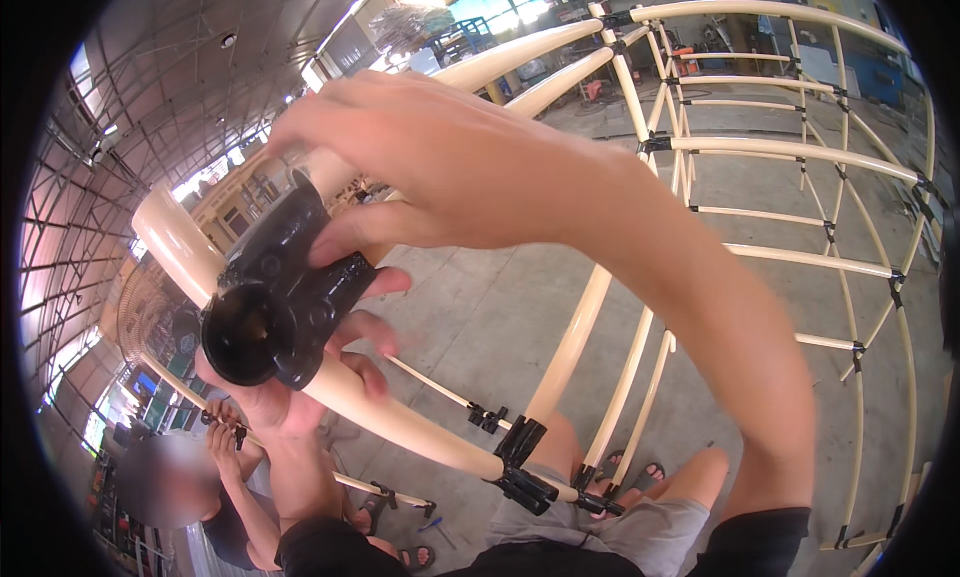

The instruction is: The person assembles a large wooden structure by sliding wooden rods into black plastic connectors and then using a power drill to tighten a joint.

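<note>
While both hands are engaged on one fitting, the black joint (285, 267) is found raised at left, near the wearer, with one round mouth open toward the viewer and nothing visible inside it. The right hand (440, 167) arches over it from the right; its thumb presses the joint's side, and the other fingers bend over the far side, slightly parted, their exact contact blurred. The left hand (285, 412) supports from beneath, fingers half curled around the joint and the near pipe (405, 422); how the load is shared cannot be told.

The left pipe (175, 237) meets the joint's left side; seating depth is not visible. The near pipe slopes right to a second joint (525, 467). A pipe rack (800, 152) stands at far right.

Assessment: good practice likely calls for the left palm to steady the pipe while the right thumb presses evenly, with the joint square to each pipe. Uneven pressure could skew it. Fingertips are best held clear of closing edges.
</note>
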Demonstrator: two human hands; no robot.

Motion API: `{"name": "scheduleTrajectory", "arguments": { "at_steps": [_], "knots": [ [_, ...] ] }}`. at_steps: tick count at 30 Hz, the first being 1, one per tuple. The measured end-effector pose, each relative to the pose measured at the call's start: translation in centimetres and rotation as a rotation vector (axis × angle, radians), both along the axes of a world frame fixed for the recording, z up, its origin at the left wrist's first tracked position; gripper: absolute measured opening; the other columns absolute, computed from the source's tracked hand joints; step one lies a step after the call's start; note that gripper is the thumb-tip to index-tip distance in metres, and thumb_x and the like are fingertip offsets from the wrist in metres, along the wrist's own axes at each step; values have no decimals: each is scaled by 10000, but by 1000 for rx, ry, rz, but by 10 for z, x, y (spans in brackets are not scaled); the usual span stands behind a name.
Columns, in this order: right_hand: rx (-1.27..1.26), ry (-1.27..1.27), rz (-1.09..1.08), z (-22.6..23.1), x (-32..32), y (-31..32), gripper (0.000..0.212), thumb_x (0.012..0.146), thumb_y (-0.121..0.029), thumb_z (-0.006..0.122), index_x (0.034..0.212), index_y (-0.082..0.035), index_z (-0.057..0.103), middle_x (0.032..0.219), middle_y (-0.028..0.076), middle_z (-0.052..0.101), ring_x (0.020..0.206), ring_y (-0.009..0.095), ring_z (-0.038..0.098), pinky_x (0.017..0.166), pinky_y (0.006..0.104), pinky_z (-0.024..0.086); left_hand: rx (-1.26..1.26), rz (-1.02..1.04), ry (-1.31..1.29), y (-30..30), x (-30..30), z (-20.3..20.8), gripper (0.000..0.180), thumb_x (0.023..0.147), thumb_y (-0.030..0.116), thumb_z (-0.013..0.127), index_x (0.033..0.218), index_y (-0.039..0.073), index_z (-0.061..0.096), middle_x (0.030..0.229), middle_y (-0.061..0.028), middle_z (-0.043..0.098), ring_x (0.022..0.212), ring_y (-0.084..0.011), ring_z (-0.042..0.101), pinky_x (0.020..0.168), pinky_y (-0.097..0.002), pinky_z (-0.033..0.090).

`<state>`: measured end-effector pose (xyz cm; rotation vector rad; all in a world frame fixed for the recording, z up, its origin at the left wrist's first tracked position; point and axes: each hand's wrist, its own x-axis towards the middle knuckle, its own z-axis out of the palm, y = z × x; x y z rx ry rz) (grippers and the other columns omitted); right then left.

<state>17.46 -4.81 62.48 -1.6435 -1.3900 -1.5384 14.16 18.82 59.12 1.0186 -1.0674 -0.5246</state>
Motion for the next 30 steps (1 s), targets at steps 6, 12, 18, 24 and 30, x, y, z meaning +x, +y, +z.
{"name": "scheduleTrajectory", "arguments": {
  "at_steps": [6, 12, 18, 24, 30],
  "knots": [
    [666, 686, 253, -77, -17, 1, 462, 892, -338, 718, 1176, 6, 597, 967, 110, 676, 881, 215, 663, 808, 348, 530, 27, 290, -183, 5, -19, -9, 1141, 769, 655, 720, 1493, -52, 193, 1394, -400, 372, 936, -374, 655, 613, -387, 607],
    [433, 1064, 1331, -89, 8, 44, 430, 1016, -385, 528, 1147, 18, 602, 980, 128, 705, 877, 217, 694, 792, 340, 565, 270, 675, -543, -1, -42, 1, 667, 953, 321, 596, 1390, -120, 350, 1287, -384, 509, 877, -381, 685, 613, -384, 603],
    [694, 1056, 1453, -80, 4, 59, 348, 1004, -325, 528, 1029, 11, 617, 872, 130, 712, 763, 222, 715, 718, 344, 577, 196, 897, -296, -24, -51, 7, 445, 1003, 264, 496, 1258, -101, 468, 1129, -317, 639, 664, -300, 686, 512, -334, 559],
    [761, 1045, 1455, -84, 13, 68, 332, 998, -293, 543, 1152, 0, 570, 993, 131, 703, 849, 220, 707, 761, 355, 553, 183, 1035, -320, -32, -45, -4, 529, 977, 356, 433, 1225, -97, 543, 1028, -261, 686, 464, -200, 557, 444, -278, 462],
    [723, 992, 1452, -84, 16, 73, 347, 1009, -336, 548, 1142, -16, 563, 946, 106, 690, 779, 179, 672, 686, 328, 521, 235, 998, -261, -28, -41, -5, 570, 950, 394, 489, 1203, -116, 526, 910, -260, 671, 499, -232, 608, 443, -296, 483]
  ]
}}
